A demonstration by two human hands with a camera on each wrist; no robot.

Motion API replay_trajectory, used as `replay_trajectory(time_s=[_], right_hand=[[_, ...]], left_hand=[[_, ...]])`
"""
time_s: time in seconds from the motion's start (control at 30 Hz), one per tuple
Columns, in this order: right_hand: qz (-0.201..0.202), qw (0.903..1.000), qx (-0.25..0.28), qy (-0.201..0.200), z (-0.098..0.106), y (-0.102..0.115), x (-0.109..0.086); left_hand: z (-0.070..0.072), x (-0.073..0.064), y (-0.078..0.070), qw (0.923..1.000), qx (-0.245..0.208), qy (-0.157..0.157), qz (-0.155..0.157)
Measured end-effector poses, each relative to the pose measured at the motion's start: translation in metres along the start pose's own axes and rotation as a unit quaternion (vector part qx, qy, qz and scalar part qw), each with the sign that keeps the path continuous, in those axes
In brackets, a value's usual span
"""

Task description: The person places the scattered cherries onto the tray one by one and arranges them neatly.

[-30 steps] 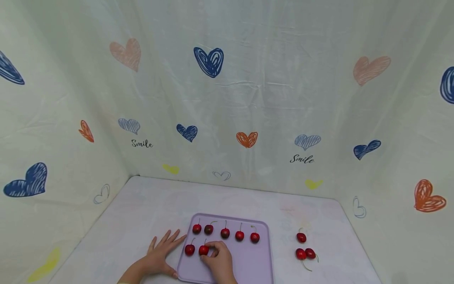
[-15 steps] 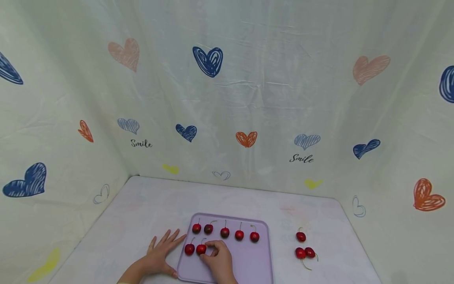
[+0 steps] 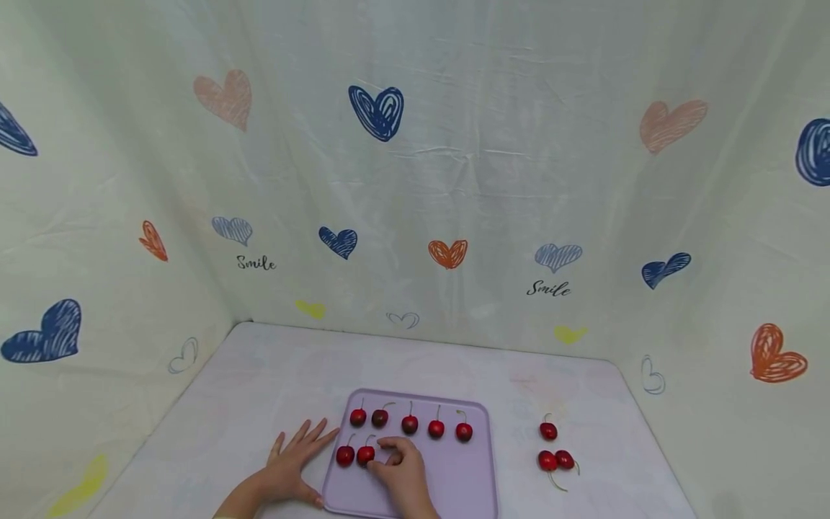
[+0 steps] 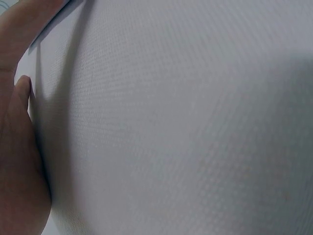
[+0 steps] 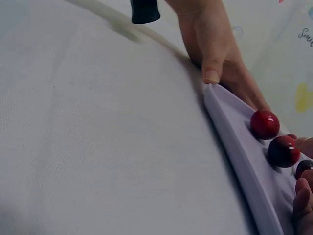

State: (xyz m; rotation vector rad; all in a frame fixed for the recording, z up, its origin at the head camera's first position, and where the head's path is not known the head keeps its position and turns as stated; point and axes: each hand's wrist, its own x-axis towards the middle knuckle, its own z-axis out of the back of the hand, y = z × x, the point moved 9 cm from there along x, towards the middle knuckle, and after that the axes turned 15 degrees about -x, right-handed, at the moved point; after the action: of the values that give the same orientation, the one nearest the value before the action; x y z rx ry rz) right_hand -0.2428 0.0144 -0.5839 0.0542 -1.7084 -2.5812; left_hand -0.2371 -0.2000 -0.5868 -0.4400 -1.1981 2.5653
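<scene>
A pale purple tray (image 3: 454,476) lies on the table, with a back row of several dark red cherries (image 3: 410,424). In front of that row, at the left, sit two more: an outer cherry (image 3: 345,455) and an inner cherry (image 3: 366,455), stems pointing away. My right hand (image 3: 405,476) is just right of the inner cherry, its thumb and index finger parted beside the fruit. In the right wrist view only its fingertips (image 5: 303,198) show. With fingers spread, my left hand (image 3: 292,465) rests at the tray's left edge, the thumb (image 5: 212,73) touching its near corner.
On the white table (image 3: 285,367), right of the tray, lie a single cherry (image 3: 548,431) and a pair of cherries (image 3: 547,460) close together. A curtain (image 3: 467,166) printed with hearts surrounds the table. A dark object (image 5: 145,11) hangs near the left wrist.
The inner cherry has shifted left, closer to the outer one. My right thumb and index finger have come away from it. The left hand stays at the tray's edge.
</scene>
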Motion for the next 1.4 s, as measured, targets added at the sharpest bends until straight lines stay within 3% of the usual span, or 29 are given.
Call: replay_trajectory(time_s=[0.23,0.4,0.63,0.83,1.0,1.27,1.4], right_hand=[[-0.020,0.9993,0.032,-0.006,0.049,-0.002,-0.002],[-0.032,0.9985,0.024,-0.038,0.093,-0.009,-0.006],[-0.090,0.9923,-0.021,-0.082,0.146,-0.032,-0.014],[-0.139,0.9803,-0.061,-0.127,0.190,-0.060,-0.022],[-0.185,0.9673,-0.087,-0.150,0.217,-0.084,-0.032],[-0.253,0.9409,-0.077,-0.212,0.247,-0.112,-0.054],[-0.278,0.9312,-0.077,-0.223,0.254,-0.124,-0.058]], left_hand=[[-0.001,0.001,0.002,0.9996,-0.009,0.003,0.028],[0.003,0.000,0.003,0.9995,-0.002,-0.004,0.033],[0.004,0.000,0.002,0.9992,-0.009,-0.003,0.038],[0.003,0.001,0.000,0.9997,-0.008,-0.003,0.024],[0.002,0.002,0.003,0.9993,-0.010,-0.005,0.036],[-0.001,0.003,0.004,0.9997,-0.014,-0.003,0.017],[-0.002,0.005,0.005,0.9998,-0.008,-0.002,0.020]])
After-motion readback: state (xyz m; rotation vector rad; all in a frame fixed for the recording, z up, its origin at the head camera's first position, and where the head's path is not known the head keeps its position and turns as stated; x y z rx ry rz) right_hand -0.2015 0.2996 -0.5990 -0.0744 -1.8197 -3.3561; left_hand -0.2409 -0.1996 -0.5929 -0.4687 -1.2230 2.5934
